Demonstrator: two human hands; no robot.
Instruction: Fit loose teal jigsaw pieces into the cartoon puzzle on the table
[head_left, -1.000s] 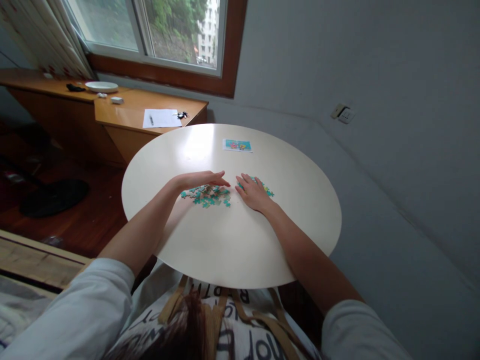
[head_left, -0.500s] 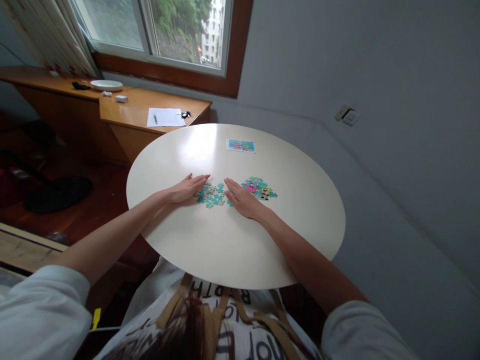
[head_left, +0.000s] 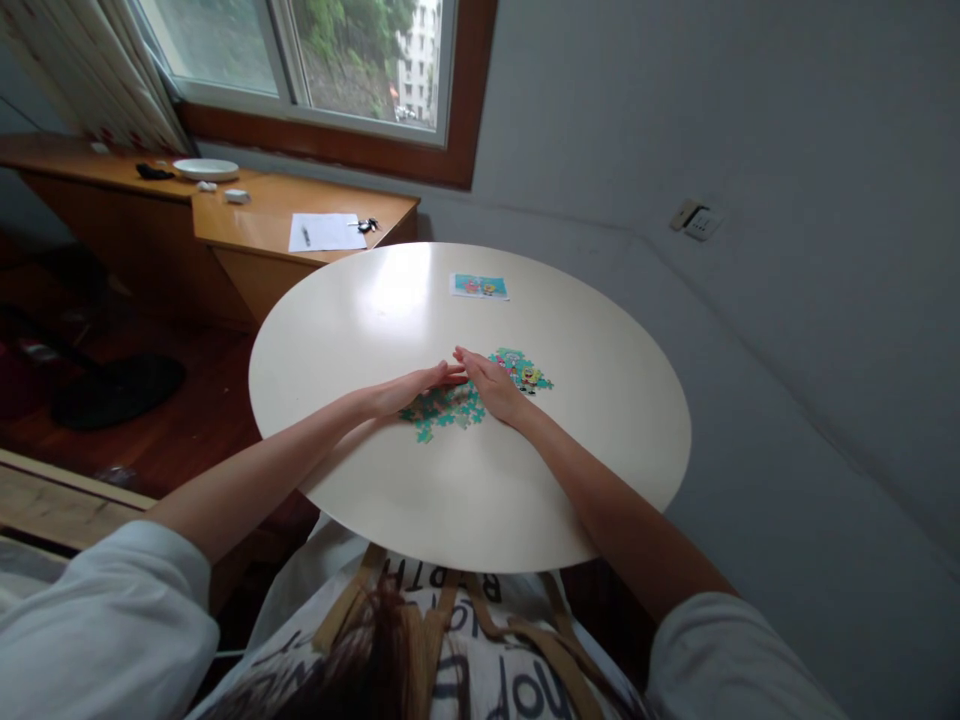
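Observation:
A heap of loose teal jigsaw pieces [head_left: 444,412] lies on the round cream table [head_left: 375,320]. My left hand [head_left: 412,388] rests flat on its left side, fingers stretched out toward the right. My right hand [head_left: 491,385] lies flat on the heap's right side, and its fingertips meet those of the left hand. Just right of my right hand is a joined patch of puzzle [head_left: 525,370] with colourful cartoon figures. A small reference picture [head_left: 479,286] lies farther back on the table.
A wooden desk [head_left: 247,215] under the window holds a sheet of paper with a pen [head_left: 324,232], keys [head_left: 367,225], a white plate [head_left: 205,169] and small items. A grey wall with a switch plate [head_left: 697,220] runs along the right. A dark fan base [head_left: 120,385] stands on the floor at left.
My two hands have slid toward each other, gathering the loose pieces into a tighter heap until the fingertips touch. The camera shifted slightly.

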